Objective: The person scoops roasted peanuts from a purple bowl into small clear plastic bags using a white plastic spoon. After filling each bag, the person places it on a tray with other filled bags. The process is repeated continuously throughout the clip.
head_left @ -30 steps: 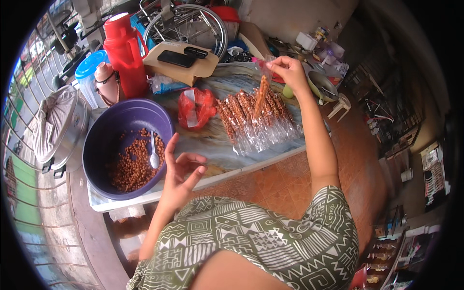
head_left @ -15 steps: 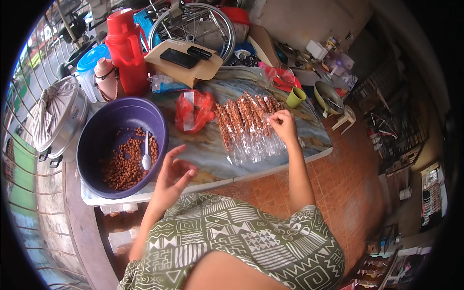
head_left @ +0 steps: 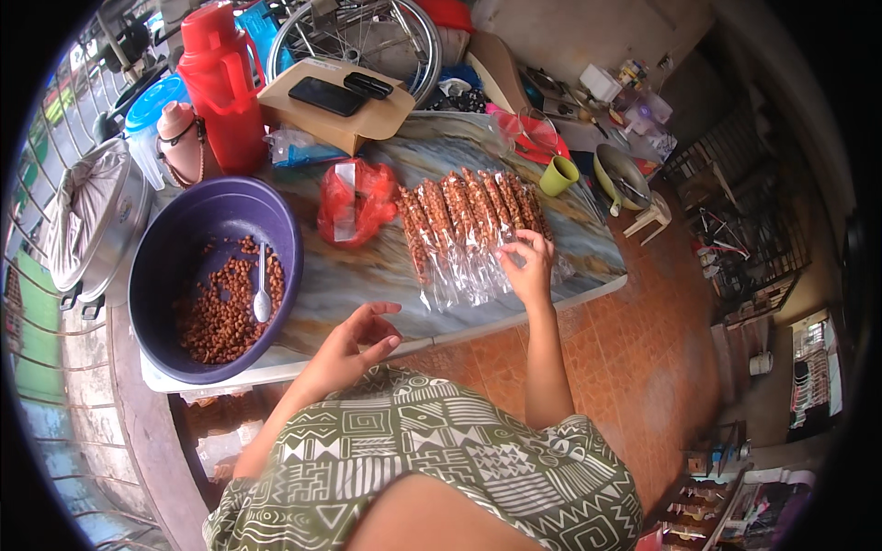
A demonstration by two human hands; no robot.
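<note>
Left hand (head_left: 356, 349), fingers loosely spread and holding nothing, by the near edge of the marbled table (head_left: 593, 241); right hand (head_left: 528, 266), thumb and forefinger close together, any pinch on film impossible to tell, at the nut packets (head_left: 457, 213) lying in a row. Left of the left hand, purple basin (head_left: 176, 253) with loose nuts (head_left: 220, 308) and spoon (head_left: 262, 301). Beyond both hands, red plastic bag (head_left: 374, 204), green cup (head_left: 557, 178), cardboard box (head_left: 317, 127).
</note>
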